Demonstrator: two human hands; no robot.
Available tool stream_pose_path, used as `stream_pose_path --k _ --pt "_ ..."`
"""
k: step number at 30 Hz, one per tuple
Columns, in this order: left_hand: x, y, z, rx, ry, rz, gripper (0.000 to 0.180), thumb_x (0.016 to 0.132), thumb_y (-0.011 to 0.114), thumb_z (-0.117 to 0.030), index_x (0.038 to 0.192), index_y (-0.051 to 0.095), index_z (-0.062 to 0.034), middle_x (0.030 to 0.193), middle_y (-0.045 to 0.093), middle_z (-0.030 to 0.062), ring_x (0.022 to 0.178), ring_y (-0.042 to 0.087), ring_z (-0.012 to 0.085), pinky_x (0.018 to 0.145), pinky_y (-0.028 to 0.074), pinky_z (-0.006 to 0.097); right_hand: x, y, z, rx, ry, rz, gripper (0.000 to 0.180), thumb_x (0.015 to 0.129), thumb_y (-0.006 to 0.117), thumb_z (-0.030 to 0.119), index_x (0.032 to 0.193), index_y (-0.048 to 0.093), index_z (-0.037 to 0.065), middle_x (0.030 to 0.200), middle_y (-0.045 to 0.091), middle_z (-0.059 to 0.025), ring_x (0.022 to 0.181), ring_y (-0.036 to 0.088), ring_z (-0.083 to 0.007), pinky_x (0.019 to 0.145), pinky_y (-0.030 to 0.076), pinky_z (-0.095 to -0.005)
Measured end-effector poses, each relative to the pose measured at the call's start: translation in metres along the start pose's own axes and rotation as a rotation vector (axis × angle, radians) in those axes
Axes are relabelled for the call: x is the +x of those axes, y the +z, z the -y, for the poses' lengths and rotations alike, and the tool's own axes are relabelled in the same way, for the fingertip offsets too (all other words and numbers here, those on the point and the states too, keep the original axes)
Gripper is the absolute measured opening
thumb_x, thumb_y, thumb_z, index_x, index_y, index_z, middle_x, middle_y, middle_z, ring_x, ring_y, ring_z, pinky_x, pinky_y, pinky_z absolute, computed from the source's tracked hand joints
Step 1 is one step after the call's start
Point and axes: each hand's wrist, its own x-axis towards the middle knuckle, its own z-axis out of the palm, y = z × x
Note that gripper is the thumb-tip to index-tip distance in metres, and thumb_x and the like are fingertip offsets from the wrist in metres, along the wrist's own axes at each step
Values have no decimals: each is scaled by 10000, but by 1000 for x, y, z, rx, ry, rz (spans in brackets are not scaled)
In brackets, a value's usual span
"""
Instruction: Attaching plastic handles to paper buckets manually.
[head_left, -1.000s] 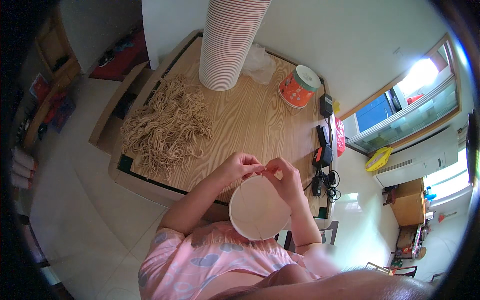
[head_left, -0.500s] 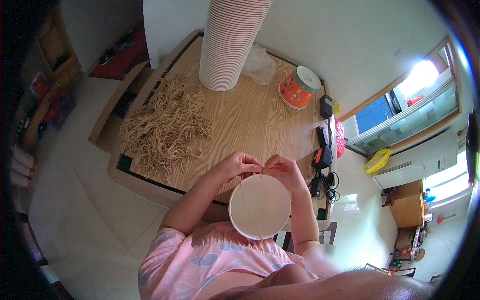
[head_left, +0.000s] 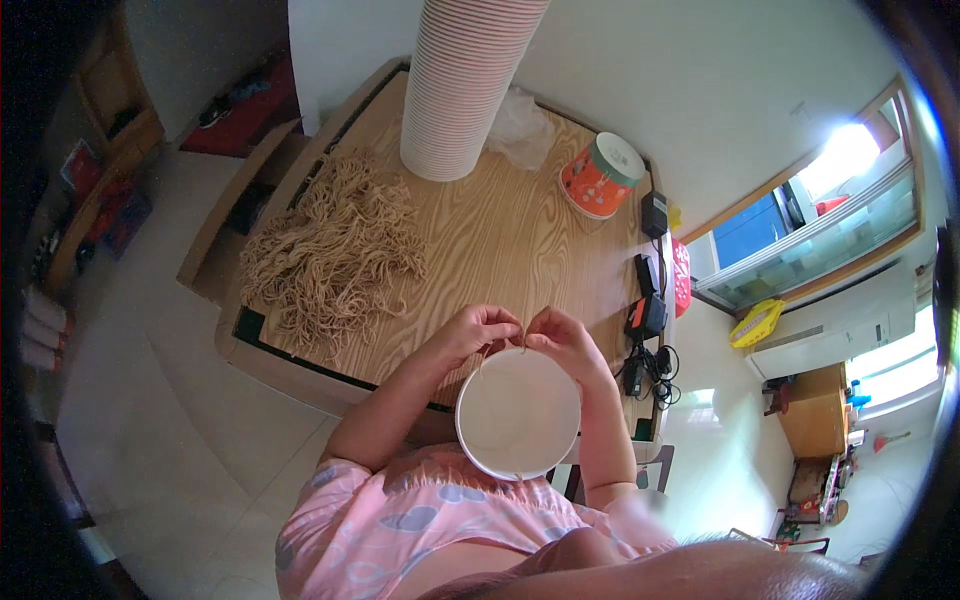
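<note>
A round white paper bucket is close to my body, its open mouth facing up. At its far rim, my left hand and my right hand are close together, both with fingers pinched on a thin tan string. One stretch of string hangs by the rim below my left fingers, and a bit of it shows at the near rim. The fingertips hide most of the string between them. Left of my hands lies a large tangled pile of tan strings on the wooden table.
A tall stack of white paper buckets stands at the back, with a crumpled clear plastic bag beside it. An upturned orange and green bucket sits at the far right. Black power adapters and cables line the table's right edge.
The string that ran across the bucket's mouth no longer stretches over it; it now hangs near the far rim. My fingertips have moved slightly apart. The bucket has barely shifted.
</note>
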Motion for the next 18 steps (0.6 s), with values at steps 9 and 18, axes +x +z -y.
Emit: stream_pose_path --k 9,18 --pt "-12 9 -15 -48 18 -51 135 836 618 -152 906 617 -36 751 612 -5 619 544 59 567 436 209 -12 15 24 -477 73 -34 135 818 655 133 828 592 14 717 565 32 674 500 -24 588 415 -178" --pt "-17 7 -18 -14 73 -55 157 831 626 -156 917 610 -26 796 646 30 616 536 59 560 431 208 -11 17 23 -445 72 -64 117 845 622 117 818 588 9 714 549 45 670 483 -19 569 399 -170"
